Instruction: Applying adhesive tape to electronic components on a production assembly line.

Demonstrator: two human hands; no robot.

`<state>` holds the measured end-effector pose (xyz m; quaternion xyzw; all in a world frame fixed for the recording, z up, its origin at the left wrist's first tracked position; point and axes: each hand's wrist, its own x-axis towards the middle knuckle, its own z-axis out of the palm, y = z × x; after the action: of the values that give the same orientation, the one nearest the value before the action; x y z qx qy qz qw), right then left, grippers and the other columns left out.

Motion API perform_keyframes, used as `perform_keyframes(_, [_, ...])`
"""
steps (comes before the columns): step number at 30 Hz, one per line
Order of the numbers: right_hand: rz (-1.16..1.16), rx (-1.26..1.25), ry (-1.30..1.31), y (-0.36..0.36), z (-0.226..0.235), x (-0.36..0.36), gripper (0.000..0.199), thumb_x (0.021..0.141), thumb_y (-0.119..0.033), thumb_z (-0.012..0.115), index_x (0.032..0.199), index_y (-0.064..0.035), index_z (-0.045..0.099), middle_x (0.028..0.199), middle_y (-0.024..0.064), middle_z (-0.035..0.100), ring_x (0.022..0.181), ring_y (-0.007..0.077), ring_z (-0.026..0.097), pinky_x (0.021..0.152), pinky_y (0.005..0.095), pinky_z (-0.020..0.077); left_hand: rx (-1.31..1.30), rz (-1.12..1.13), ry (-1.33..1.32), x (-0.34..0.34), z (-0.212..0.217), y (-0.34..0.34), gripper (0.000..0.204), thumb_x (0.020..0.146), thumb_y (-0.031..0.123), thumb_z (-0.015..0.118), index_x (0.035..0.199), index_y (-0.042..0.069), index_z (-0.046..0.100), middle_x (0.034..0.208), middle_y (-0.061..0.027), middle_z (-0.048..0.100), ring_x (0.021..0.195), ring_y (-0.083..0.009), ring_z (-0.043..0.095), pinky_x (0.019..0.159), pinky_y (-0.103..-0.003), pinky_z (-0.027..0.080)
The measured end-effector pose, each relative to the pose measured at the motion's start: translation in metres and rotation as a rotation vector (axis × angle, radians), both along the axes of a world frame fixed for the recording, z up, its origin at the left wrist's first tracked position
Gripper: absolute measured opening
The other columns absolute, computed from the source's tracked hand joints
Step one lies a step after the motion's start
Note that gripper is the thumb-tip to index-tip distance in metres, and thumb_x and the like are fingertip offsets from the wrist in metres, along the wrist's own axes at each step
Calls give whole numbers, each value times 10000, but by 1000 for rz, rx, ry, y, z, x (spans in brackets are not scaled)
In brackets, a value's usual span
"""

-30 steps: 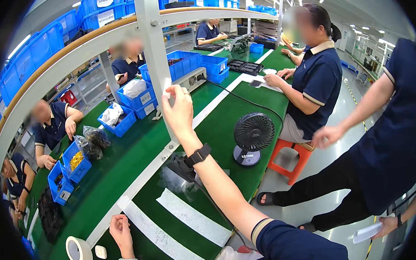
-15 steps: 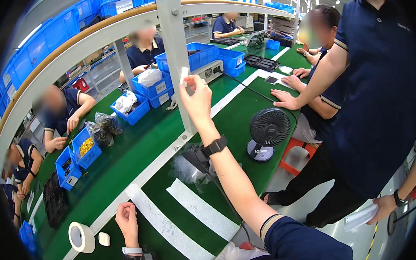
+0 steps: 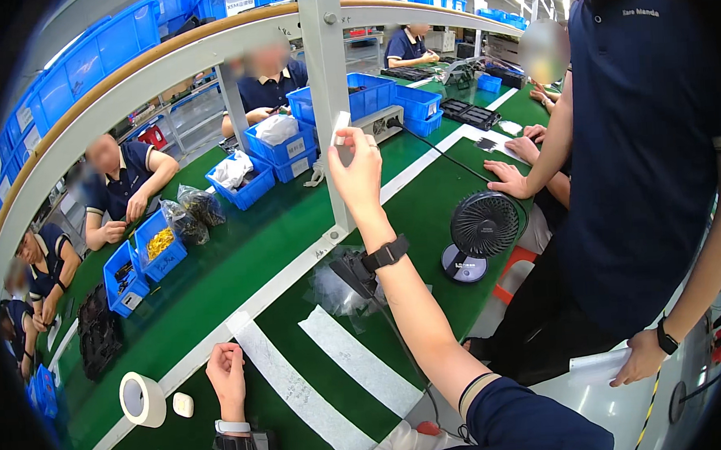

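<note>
My right hand is raised in front of the white metal post, thumb and fingers closed on a small white strip-like piece that sticks up above them. Whether the piece touches the post I cannot tell. Low on the left, my left hand is held over the green table with its fingers curled in; anything inside them is hidden. Beside it two long white sheet strips lie on the table. Left of that hand are a roll of white tape and a small white rounded case.
A small black fan stands right of my forearm, a cable running behind it. Crumpled clear plastic lies under that forearm. Blue bins line the far side. A person in navy stands close on the right; others sit around the table.
The view has shifted, so the table and both my hands appear slightly further right. My hands keep nearly the same pose. The standing person at right has shifted, lowering the white item slightly.
</note>
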<state>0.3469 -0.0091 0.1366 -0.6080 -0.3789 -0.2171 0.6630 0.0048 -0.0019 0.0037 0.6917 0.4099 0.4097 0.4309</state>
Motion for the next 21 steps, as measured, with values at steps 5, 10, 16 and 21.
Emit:
perform_keyframes(5, [-53,52,-62,0,-3,4,159,721,-79,589,861,-20,542,808,124,551,771,276,526,702,364,427,-20,-8,-24,1,-4,0,64,826,79,539,809,19,527,607,24,494,539,-37,444,486,-164,334])
perform_keyframes(10, [22,60,31,-3,5,-2,114,722,-55,563,811,-16,504,765,120,531,754,285,515,698,382,411,47,-13,-32,1,-1,0,77,827,111,547,799,43,526,610,27,498,529,-36,452,439,-162,319])
perform_keyframes(16, [-10,84,27,-3,5,-1,118,714,-67,571,809,-30,513,750,104,528,742,275,514,683,374,411,-11,17,-8,0,0,-2,54,804,57,557,780,13,537,578,17,508,510,-35,451,457,-167,336])
perform_keyframes(21, [8,-4,-16,0,0,-4,202,719,-117,599,902,-45,553,824,124,531,810,294,508,726,386,409,-45,9,-49,0,2,-3,36,793,21,553,772,-2,536,583,9,516,520,-33,461,468,-169,355])
